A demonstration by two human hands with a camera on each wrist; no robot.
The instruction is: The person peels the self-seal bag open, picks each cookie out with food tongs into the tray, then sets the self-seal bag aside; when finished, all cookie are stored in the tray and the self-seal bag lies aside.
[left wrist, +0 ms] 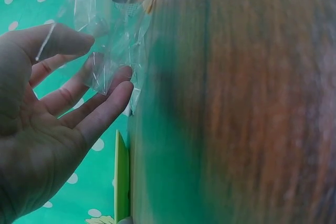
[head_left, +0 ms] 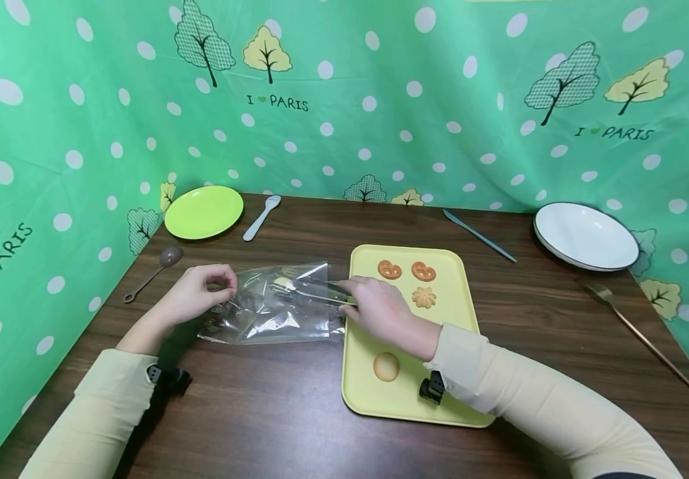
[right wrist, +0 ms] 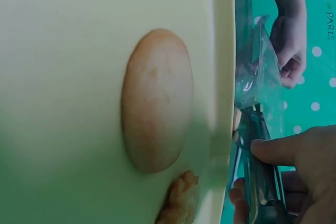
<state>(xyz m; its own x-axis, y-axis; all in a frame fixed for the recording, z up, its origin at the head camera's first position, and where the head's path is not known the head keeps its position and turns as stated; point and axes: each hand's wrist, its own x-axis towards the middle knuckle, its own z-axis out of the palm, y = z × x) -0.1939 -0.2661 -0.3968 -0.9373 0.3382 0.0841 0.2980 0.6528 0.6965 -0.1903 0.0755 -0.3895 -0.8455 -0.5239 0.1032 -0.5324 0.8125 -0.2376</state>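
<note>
A clear plastic bag (head_left: 296,319) lies on the table, its right end beside the yellow tray (head_left: 359,399). My left hand (head_left: 200,293) pinches the bag's far left part between thumb and fingers (left wrist: 107,114). My right hand (head_left: 383,309) grips metal tongs (right wrist: 257,171) over the tray's left edge. The tongs reach left into the bag, where a pale cookie (head_left: 284,284) shows near their tips; whether they still clamp it I cannot tell. On the tray are two pretzel-shaped cookies (head_left: 423,271), a flower-shaped cookie (head_left: 423,297) and a round cookie (head_left: 386,366).
A green plate (head_left: 203,213), a pale spoon (head_left: 262,218) and a brown spoon (head_left: 170,257) lie at the left. Toward the right are a blue-grey knife (head_left: 478,235), a white dish (head_left: 586,236) and a copper-coloured fork (head_left: 644,336). A green curtain (head_left: 344,100) borders the table.
</note>
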